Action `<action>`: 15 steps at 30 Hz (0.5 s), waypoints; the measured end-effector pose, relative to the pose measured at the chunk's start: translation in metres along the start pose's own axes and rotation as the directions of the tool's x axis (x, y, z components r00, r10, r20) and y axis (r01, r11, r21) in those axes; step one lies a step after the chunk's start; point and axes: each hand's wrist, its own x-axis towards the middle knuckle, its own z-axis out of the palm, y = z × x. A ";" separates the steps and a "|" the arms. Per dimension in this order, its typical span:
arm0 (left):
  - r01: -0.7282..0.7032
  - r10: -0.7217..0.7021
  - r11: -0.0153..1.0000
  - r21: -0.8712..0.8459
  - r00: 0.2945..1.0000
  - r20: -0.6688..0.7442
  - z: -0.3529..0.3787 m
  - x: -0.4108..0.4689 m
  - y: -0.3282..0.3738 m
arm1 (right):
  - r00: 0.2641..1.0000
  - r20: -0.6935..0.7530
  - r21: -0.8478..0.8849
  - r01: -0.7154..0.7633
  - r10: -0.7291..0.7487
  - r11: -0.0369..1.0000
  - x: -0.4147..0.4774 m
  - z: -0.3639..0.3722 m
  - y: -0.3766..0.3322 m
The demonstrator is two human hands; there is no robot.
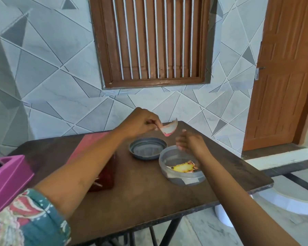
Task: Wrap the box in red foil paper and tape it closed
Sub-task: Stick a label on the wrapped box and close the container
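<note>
My left hand (140, 123) pinches a small curled scrap of paper (169, 129), white with a red edge, above the table. My right hand (190, 142) hovers with relaxed fingers over the rim of a round plastic container (181, 176). A yellow-patterned piece (183, 167) lies inside that container. The box wrapped in dark red foil (106, 174) lies under my left forearm, partly hidden. A sheet of red foil paper (89, 144) lies flat on the table behind it.
The container's grey lid (147, 150) lies upside down beside it on the brown table (149, 192). A pink plastic holder (7, 176) sits at the left edge. Tiled wall, a barred window and a wooden door (283, 71) are behind.
</note>
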 end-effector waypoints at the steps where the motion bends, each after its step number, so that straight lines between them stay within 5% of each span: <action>1: 0.003 -0.004 1.000 -0.012 0.999 -0.037 -0.011 -0.008 -0.005 | 0.997 0.070 0.116 -0.048 0.040 0.992 -0.004 0.012 -0.005; 4: -0.013 0.014 1.000 0.026 0.998 -0.060 -0.032 -0.033 -0.018 | 0.967 0.254 0.339 -0.120 0.032 0.933 -0.016 0.042 -0.013; 8: 0.001 0.003 0.997 0.076 0.998 -0.060 -0.052 -0.063 -0.030 | 0.938 0.344 0.328 -0.084 -0.036 0.941 -0.035 0.079 -0.017; 15: 0.093 -0.084 0.972 0.216 0.995 -0.048 -0.070 -0.107 -0.047 | 0.960 0.256 0.252 0.042 -0.108 0.967 -0.055 0.130 -0.010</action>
